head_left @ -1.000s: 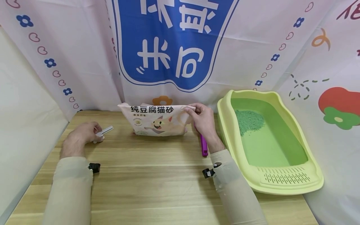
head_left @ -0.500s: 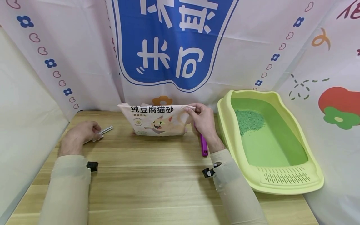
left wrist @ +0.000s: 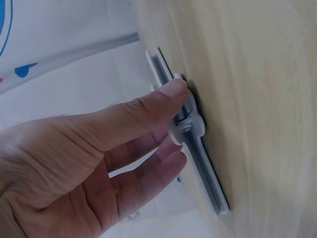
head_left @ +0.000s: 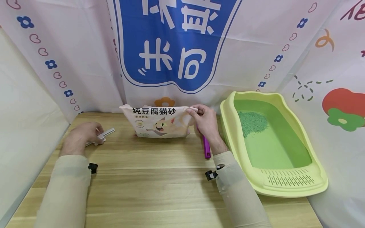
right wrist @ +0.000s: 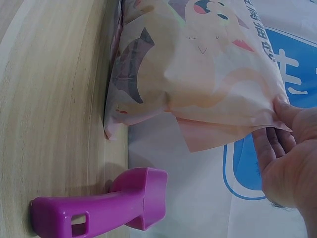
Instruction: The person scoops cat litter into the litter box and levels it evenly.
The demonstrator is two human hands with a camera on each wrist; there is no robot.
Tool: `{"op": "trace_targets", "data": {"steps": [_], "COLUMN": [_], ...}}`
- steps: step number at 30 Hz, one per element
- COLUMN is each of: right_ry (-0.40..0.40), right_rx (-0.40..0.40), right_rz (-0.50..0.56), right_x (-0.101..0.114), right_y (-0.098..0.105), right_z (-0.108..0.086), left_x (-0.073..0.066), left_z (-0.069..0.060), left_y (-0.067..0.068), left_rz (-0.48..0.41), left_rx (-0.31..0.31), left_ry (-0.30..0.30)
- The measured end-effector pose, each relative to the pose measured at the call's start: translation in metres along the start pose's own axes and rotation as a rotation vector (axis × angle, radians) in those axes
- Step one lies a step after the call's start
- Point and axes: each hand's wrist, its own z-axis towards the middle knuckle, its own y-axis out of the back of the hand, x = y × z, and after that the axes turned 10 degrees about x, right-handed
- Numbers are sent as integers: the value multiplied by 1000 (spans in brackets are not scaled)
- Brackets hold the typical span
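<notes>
At the left of the table my left hand [head_left: 82, 135] pinches a white bag clip [left wrist: 204, 171] between thumb and fingers. In the left wrist view the clip is long and narrow, with a small spring at its middle, and it lies against or just over the wood. A pale pink cat litter bag [head_left: 159, 124] with a cartoon cat stands upright by the back wall. My right hand [head_left: 207, 124] pinches its top right corner, thumb in front and fingers behind. In the right wrist view, a flap hangs from that side of the bag.
A purple scoop [head_left: 206, 148] lies on the table between the bag and a light green litter box [head_left: 226, 136]. Green granules [head_left: 252, 123] are heaped at the box's far left. Printed white cloth [head_left: 251, 31] hangs behind the table [head_left: 148, 183].
My left hand and forearm have shifted slightly to the left, and the clip's near end now shows behind the fingers. The right hand and the bag have stayed put.
</notes>
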Motion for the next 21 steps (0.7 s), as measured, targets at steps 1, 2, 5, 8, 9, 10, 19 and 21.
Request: {"op": "trace_targets", "data": {"steps": [1, 2, 5, 8, 9, 10, 19, 21], "right_ry": [-1, -1, -3, -6, -7, -8, -15, -17], "right_rx": [0, 0, 0, 1, 2, 2, 3, 2], "right_rz": [-1, -2, -3, -3, -3, -3, -5, -9], "right_x": [0, 0, 0, 1, 0, 0, 0, 0], "right_y": [0, 0, 0, 0, 0, 0, 0, 0], "right_z": [0, 0, 0, 0, 0, 0, 1, 0], "left_x": [-1, -1, -2, -4, -5, -6, -10, -8], "left_z": [0, 1, 2, 1, 1, 1, 3, 4], "left_y": [0, 0, -2, -3, -4, -4, -1, 0], "left_rz": [1, 4, 11, 19, 20, 25, 59, 65], "left_rx": [1, 2, 5, 2, 1, 0, -9, -23], "left_ry": [0, 0, -1, 1, 4, 8, 15, -2]}}
